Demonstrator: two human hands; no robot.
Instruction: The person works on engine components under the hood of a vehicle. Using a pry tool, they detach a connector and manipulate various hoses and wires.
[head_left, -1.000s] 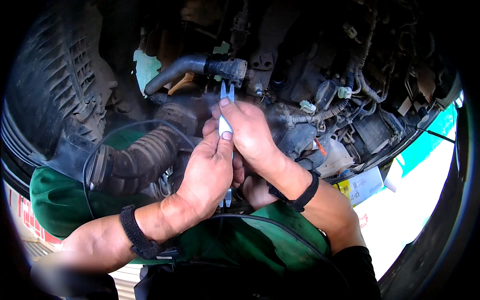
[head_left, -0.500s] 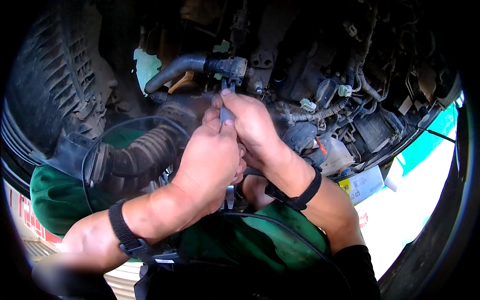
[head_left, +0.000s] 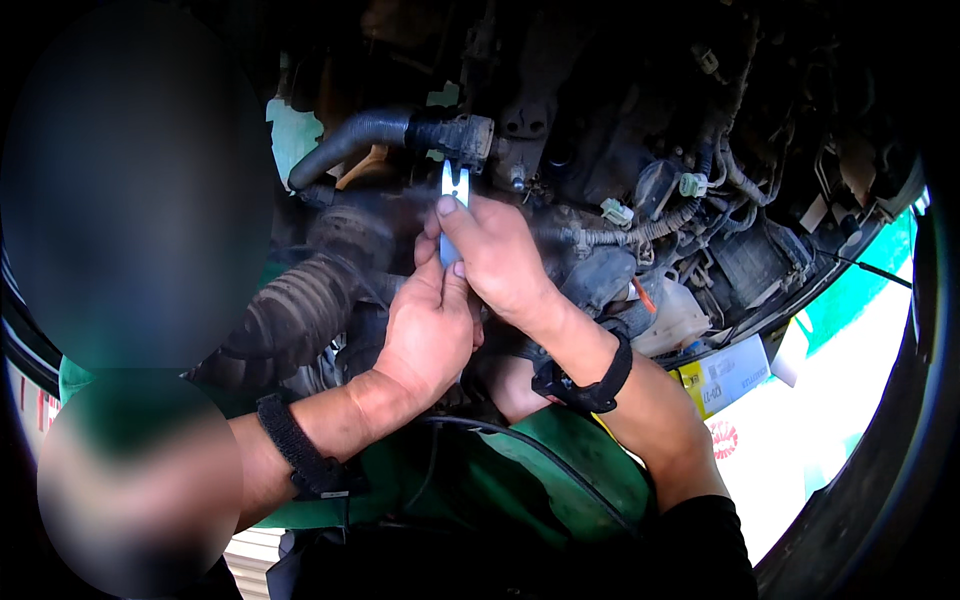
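My left hand [head_left: 425, 340] and my right hand [head_left: 490, 255] are closed one above the other around a flat silver pry tool [head_left: 450, 240], right hand uppermost with its thumb on the blade. The tool's forked tip points up at the underside of a black hose connector [head_left: 465, 140]; whether it touches cannot be told. A dark curved hose [head_left: 350, 145] runs left from that connector, and a small metal fitting [head_left: 518, 180] sits just right of the fork.
A ribbed intake duct [head_left: 290, 315] lies left of my hands, wiring [head_left: 650, 225] to the right. A green cloth [head_left: 560, 470], black cable [head_left: 540, 450] and patch of someone's bare skin [head_left: 510, 390] are below. A printed carton [head_left: 730, 370] sits lower right. The left side is blurred.
Half a second ago the tool's tip was up under the connector with my hands higher; now the tool and hands sit slightly lower, the bright fork showing again. Blurred patches now cover the left.
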